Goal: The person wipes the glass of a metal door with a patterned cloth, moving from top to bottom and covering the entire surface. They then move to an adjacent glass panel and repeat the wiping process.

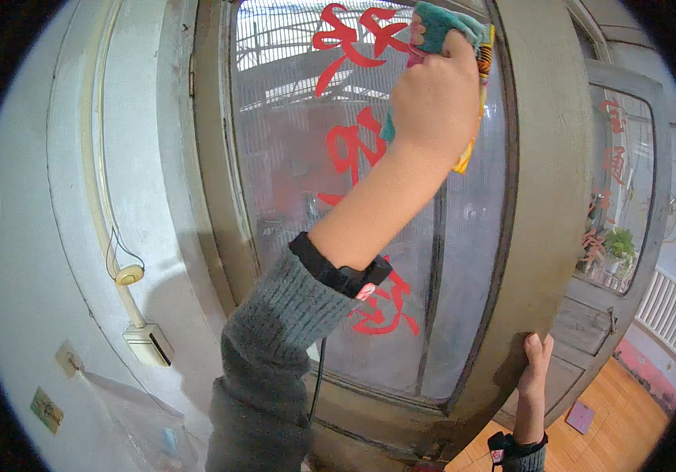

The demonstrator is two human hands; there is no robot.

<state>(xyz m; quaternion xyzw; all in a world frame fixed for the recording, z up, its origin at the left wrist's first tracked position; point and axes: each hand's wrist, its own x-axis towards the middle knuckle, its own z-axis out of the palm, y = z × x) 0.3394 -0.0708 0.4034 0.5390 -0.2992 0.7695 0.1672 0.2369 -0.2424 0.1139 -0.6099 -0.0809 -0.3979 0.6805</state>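
Observation:
My left hand (437, 97) is closed around a teal and pink patterned cloth (441, 26), pressed against the upper right of the door's glass pane (296, 159). A yellow printed strip (474, 138) shows along the hand's right side; whether it belongs to the cloth I cannot tell. Red cut-out characters (344, 44) are fixed on the glass in a column, partly covered by my forearm. Lower right, my right hand (536, 360) grips the free edge of the wooden door (544, 194), its thumb side in view. Both wrists wear black bands over grey knitted sleeves.
A second door (597, 318) with a glass pane and red characters stands to the right, above an orange-brown floor (621, 407). On the white left wall are a cable with a round switch (129, 275), a socket box (148, 344) and a hanging clear plastic bag (137, 413).

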